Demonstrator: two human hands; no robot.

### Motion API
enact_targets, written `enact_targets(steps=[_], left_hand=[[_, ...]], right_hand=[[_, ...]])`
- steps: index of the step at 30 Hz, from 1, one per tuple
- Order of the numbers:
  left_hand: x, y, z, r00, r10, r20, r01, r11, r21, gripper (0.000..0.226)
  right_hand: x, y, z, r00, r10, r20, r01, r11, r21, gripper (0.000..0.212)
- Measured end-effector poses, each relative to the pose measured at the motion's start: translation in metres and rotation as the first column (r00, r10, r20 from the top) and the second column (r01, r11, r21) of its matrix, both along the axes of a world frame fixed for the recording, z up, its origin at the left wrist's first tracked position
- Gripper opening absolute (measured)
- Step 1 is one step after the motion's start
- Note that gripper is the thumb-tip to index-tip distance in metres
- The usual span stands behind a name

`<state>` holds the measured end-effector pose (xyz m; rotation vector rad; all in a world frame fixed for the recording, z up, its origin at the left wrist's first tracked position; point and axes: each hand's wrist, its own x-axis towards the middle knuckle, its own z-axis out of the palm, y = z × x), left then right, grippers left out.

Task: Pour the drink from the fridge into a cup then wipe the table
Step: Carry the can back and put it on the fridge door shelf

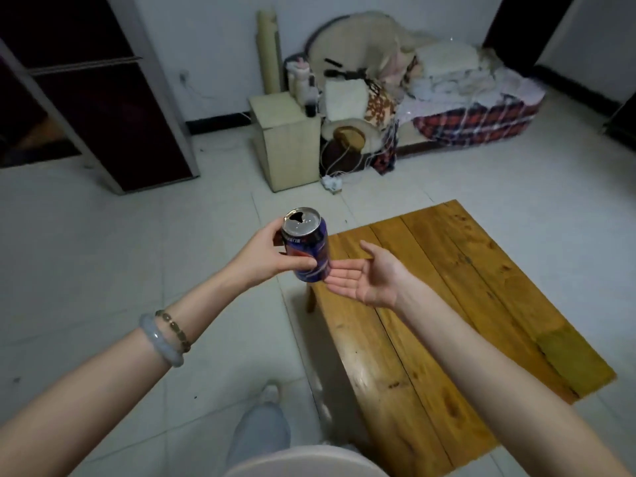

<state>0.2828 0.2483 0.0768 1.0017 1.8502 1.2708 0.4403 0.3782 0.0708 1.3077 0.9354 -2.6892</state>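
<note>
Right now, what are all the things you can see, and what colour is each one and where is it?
can: one, blue and red, already open, held above the floor by the table's corner
table: one, yellow-brown wood, low, on the right
cabinet: one, pale cream, by the back wall
bed: one, piled with white and checked bedding, back right
rolled mat: one, tan, upright against the wall
wardrobe: one, dark with grey frame, left
bracelets: two, pale and brownish, left wrist
left hand: one, gripping the can
right hand: one, open, palm up beside the can

Opened can [307, 246] in left hand [265, 258]
</note>
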Motion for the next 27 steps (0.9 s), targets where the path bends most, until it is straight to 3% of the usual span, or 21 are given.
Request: enact_targets(steps=[4, 13, 27], left_hand=[[-0.035, -0.061, 0.016, 0.989, 0.145, 0.009, -0.145, 0.989, 0.031, 0.060], [-0.123, -0.207, 0.023, 0.891, 0.454, 0.021, -0.455, 0.890, 0.044, 0.068], [-0.298, -0.393, 0.031, 0.827, 0.562, -0.018, -0.560, 0.827, 0.053, 0.077]], right_hand=[[-0.059, -0.036, 0.013, 0.991, 0.134, -0.011, -0.134, 0.991, -0.016, 0.063], [-0.202, -0.144, 0.016, 0.903, 0.430, -0.010, -0.430, 0.903, -0.017, 0.060], [-0.397, -0.322, 0.019, 0.856, 0.516, -0.037, -0.517, 0.854, -0.061, 0.059]])
